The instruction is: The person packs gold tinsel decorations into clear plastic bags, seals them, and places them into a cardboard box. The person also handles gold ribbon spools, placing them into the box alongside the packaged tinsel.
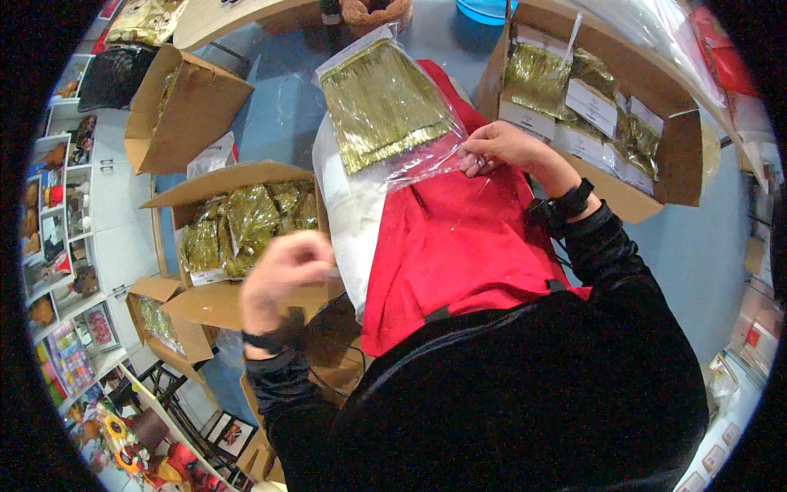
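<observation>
A clear plastic bag point(424, 166) with a gold metallic fringe point(387, 101) inside lies before me over white and red cloth. My right hand point(495, 147) pinches the bag's near right edge between thumb and fingers. The red cloth point(455, 234) spreads over my lap, and a white sheet or bag point(353, 227) shows along its left side. My left hand point(286, 267) is raised and blurred at the left, above the near edge of an open cardboard box point(246, 304). A pale sliver shows by its fingertips; whether the hand holds it is unclear.
Packed gold fringes point(246, 221) fill the left box. At the right, another cardboard box point(676, 154) holds bagged fringes with white labels point(590, 104). A tilted box point(197, 111) stands farther left, a smaller one point(184, 332) below. Shelves point(80, 203) line the left side.
</observation>
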`<move>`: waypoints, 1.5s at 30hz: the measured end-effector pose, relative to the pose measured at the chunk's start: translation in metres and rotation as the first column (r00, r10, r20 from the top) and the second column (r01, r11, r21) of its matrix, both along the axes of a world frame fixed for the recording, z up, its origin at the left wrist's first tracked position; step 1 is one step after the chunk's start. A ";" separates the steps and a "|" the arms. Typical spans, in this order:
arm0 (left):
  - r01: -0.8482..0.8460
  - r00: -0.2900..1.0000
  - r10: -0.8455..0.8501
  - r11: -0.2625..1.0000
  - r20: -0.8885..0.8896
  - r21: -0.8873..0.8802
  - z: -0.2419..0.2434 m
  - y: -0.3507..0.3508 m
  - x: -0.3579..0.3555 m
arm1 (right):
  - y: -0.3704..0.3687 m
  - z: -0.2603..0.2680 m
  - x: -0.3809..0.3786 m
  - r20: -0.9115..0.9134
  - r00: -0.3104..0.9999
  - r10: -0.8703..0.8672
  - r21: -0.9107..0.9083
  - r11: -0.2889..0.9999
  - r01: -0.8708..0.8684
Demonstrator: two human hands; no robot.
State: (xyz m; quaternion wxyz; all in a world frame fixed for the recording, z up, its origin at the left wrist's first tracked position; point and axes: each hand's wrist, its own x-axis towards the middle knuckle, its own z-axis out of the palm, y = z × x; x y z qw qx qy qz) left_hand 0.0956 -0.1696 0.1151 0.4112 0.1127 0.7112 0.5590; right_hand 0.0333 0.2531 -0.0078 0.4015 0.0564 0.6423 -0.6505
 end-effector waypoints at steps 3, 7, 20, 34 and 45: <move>-0.323 0.896 0.381 0.911 -0.228 0.255 0.024 -0.064 -0.014 | 0.000 0.006 0.001 0.031 0.999 -0.010 0.005 1.000 0.010; -0.590 0.602 0.701 0.713 -0.383 0.378 0.042 -0.118 -0.081 | 0.003 0.005 0.001 -0.069 0.996 0.059 0.041 0.998 -0.056; -0.472 0.422 -0.170 0.798 -0.891 -0.376 -0.049 -0.024 -0.171 | 0.004 0.011 0.005 0.008 1.000 0.012 0.054 0.998 -0.013; -0.308 0.342 -0.098 0.928 -0.935 -0.210 -0.131 0.048 -0.023 | 0.007 0.014 0.006 -0.006 1.000 0.006 -0.045 0.999 -0.006; -0.351 0.196 -0.099 0.922 -0.976 -0.164 -0.133 0.056 -0.006 | 0.004 0.013 0.004 -0.035 0.999 -0.033 0.000 0.999 0.033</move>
